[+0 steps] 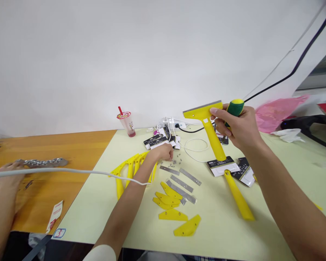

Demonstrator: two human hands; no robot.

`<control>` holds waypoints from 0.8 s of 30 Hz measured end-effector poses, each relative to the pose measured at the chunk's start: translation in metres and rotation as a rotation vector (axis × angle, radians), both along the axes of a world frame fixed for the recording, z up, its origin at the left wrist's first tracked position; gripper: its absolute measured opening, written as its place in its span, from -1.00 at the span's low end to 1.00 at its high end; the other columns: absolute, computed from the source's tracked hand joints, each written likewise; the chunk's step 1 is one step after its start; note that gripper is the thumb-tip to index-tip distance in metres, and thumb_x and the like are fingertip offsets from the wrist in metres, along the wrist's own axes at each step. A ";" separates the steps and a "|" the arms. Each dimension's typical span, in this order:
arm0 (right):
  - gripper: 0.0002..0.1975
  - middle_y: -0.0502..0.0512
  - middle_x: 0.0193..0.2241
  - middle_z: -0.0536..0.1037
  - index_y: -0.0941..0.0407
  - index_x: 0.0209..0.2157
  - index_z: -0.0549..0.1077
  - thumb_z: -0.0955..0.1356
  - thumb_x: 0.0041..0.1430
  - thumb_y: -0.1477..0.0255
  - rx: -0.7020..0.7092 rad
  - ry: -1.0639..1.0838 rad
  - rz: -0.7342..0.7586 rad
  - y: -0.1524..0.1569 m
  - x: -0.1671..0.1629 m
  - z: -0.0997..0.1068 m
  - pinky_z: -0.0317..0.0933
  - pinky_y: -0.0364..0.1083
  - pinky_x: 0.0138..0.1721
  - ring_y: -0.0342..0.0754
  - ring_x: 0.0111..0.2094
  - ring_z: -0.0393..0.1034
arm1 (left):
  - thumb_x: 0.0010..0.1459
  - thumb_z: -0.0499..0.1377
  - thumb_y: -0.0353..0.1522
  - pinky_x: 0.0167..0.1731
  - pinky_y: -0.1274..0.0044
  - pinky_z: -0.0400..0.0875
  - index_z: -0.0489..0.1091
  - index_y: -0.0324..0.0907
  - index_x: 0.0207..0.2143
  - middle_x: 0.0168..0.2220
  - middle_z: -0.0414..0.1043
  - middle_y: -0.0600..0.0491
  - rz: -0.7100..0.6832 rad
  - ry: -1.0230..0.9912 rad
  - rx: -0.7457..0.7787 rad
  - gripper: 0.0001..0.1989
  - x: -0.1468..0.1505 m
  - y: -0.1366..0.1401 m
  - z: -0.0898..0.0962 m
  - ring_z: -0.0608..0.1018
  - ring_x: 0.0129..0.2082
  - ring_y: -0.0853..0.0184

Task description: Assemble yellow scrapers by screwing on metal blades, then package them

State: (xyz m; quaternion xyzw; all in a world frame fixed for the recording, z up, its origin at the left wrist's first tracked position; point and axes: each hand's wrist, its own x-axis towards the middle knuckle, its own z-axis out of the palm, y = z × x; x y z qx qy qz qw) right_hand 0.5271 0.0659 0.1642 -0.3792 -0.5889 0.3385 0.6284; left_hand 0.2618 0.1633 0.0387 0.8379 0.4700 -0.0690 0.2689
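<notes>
My right hand [240,121] holds up a yellow scraper [202,111] by one end of its head, which has a metal blade along its top edge. A screwdriver [235,107] with a green and yellow handle is gripped in the same hand. My left hand [165,151] reaches down to small screws [174,162] scattered on the table, fingers closed; anything in them is hidden. Nearer me lie several flat metal blades [181,183] and yellow cover plates [173,214]. Beneath my left forearm are yellow scraper handles [130,170], partly hidden.
Black and white packaging cards [223,166] lie at right, near a long yellow handle [238,195]. More cards [159,141], a power strip [176,124] and a cup with straw [127,124] stand at the back. A white cable [70,170] crosses the left side; another person's hand [10,174] is beyond.
</notes>
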 end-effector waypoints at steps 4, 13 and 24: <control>-0.65 -0.14 -0.73 0.16 0.05 -0.50 0.53 0.59 0.26 0.21 -0.008 0.002 -0.007 0.000 0.000 -0.001 -0.15 -0.06 -0.64 -0.24 -0.71 -0.05 | -0.18 0.34 -0.61 -0.20 0.49 0.55 0.66 -0.21 -0.45 -0.36 0.70 -0.08 -0.002 0.061 0.030 -0.79 0.002 -0.003 0.003 0.70 -0.26 0.16; -0.67 -0.15 -0.74 0.15 0.06 -0.48 0.55 0.59 0.26 0.22 -0.008 -0.011 0.002 0.000 0.000 -0.001 -0.19 -0.06 -0.64 -0.24 -0.71 -0.06 | -0.29 0.27 -0.65 -0.22 0.44 0.56 0.59 -0.23 -0.54 -0.36 0.69 -0.16 -0.008 0.112 0.065 -0.77 0.003 -0.009 0.012 0.70 -0.26 0.08; -0.66 -0.15 -0.74 0.18 0.08 -0.45 0.55 0.60 0.25 0.20 -0.057 -0.019 0.007 0.000 0.000 0.000 -0.17 -0.08 -0.63 -0.24 -0.70 -0.03 | 0.07 0.31 -0.47 -0.25 0.52 0.53 0.67 -0.22 -0.24 -0.26 0.73 -0.05 -0.021 -0.262 0.015 -0.81 -0.010 -0.024 0.059 0.71 -0.22 0.22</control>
